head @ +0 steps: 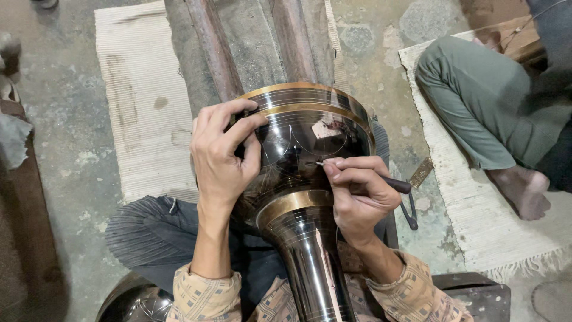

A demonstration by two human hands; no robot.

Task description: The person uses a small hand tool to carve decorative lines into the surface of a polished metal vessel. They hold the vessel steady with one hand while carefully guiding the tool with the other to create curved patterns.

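At nine o'clock lies a pale ribbed mat (143, 101) on the concrete floor (65, 125). My left hand (223, 155) is clamped over the dark metal vase (304, 161), fingers hooked on its brass rim — the vase lies centre frame across my lap. My right hand (357, 194) pinches a thin scribing tool (363, 174), tip touching the bowl. I judge steady bracing and light, even strokes matter here. At three o'clock sits another person's leg (471, 113).
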